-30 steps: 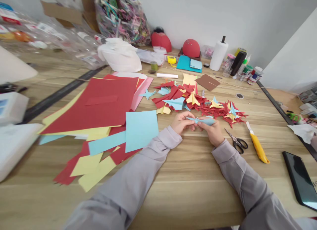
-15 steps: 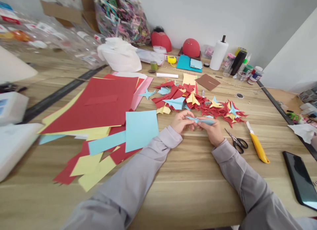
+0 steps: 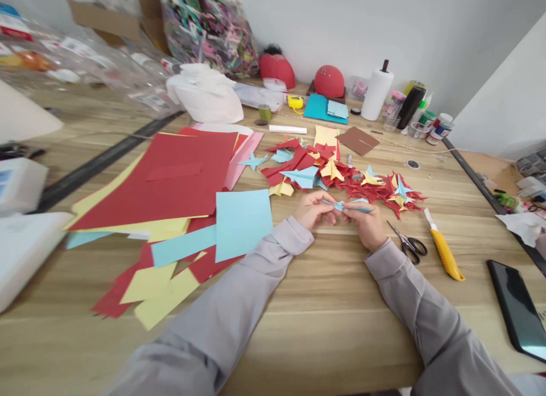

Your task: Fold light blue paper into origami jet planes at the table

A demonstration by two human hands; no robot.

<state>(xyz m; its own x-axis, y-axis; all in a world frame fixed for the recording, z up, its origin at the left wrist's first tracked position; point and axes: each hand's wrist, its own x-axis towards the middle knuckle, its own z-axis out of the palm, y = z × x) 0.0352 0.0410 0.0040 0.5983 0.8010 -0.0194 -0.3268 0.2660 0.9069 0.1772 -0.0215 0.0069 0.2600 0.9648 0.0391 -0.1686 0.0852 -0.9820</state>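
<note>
Between my two hands is a small folded piece of light blue paper (image 3: pixel 339 205), held above the wooden table. My left hand (image 3: pixel 313 210) pinches its left end with thumb and fingers. On the other end, my right hand (image 3: pixel 367 222) has its fingers closed, partly covering the paper. Just beyond my hands lies a heap of folded red paper pieces (image 3: pixel 367 189), mixed with yellow and blue ones. A blue paper star (image 3: pixel 253 161) rests apart to the left of the heap. One flat blue sheet (image 3: pixel 244 225) lies near my left sleeve.
Red sheets (image 3: pixel 170 174) are stacked at the left, with yellow strips (image 3: pixel 149 285) in front. Black scissors (image 3: pixel 412 248), a yellow utility knife (image 3: pixel 446 252) and a phone (image 3: pixel 516 305) lie to the right. A white roll (image 3: pixel 377 94) and several bottles stand at the back.
The blue paper has shifted slightly in my fingers, and its middle looks more bent or opened. Both hands stay in nearly the same place.
</note>
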